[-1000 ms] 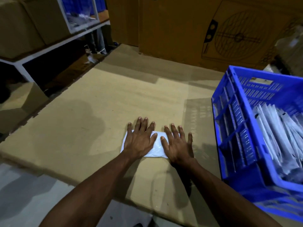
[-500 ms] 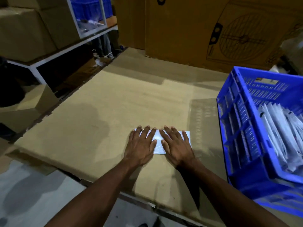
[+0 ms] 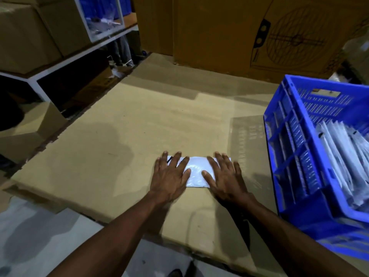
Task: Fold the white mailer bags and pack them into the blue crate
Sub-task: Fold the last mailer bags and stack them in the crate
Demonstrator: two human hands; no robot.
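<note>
White mailer bag [image 3: 196, 172] on cardboard, left hand [image 3: 171, 175] and right hand [image 3: 225, 176] pressing flat, fingers straight

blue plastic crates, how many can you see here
2: one blue plastic crate on the right holding white mailer bags; another on the white shelf top left, partly hidden.

My left hand [image 3: 170, 175] and right hand [image 3: 226, 177] are bare, with no gloves, rings or watch. Both forearms are bare too, running off toward 6 o'clock with no sleeve in view, and my nails are short.
</note>
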